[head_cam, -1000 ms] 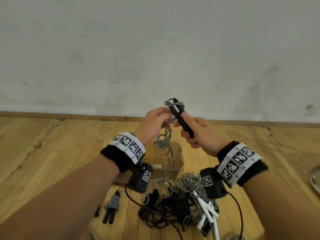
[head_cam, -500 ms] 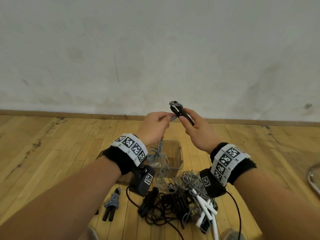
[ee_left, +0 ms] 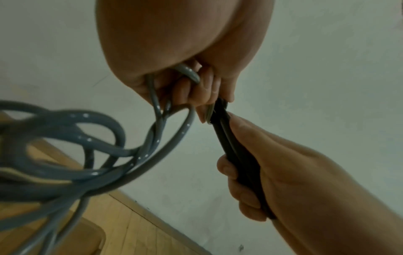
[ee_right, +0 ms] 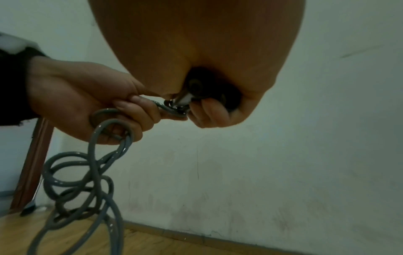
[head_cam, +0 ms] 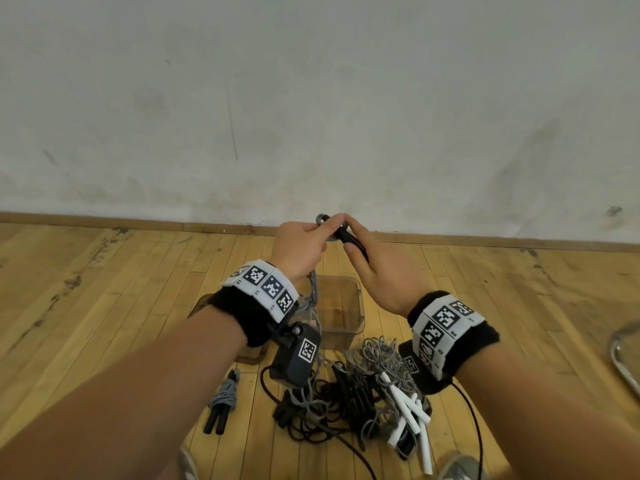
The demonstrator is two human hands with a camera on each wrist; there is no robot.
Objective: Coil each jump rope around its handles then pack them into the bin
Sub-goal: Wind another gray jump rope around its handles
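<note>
My right hand (head_cam: 360, 258) grips a pair of black jump-rope handles (head_cam: 351, 239) held together, above the bin. My left hand (head_cam: 304, 244) pinches the grey rope (ee_left: 152, 96) at the handles' top end; a small grey loop (head_cam: 322, 218) shows above the fingers. From the left hand the rope (ee_right: 93, 163) hangs in loose tangled loops toward the clear plastic bin (head_cam: 356, 306) on the floor. In the left wrist view the right hand's fingers (ee_left: 231, 170) curl round the black handles (ee_left: 229, 143).
A tangle of black and grey ropes (head_cam: 346, 393) with white handles (head_cam: 412, 410) lies on the wooden floor before the bin. A coiled grey rope with black handles (head_cam: 223, 400) lies to its left. The wall and skirting board (head_cam: 138, 225) stand close behind. A metal rim (head_cam: 623, 358) shows far right.
Both hands have come closer together. The left hand has moved up onto the top end of the handles, covering most of the grey loop. The handles have tilted flatter.
</note>
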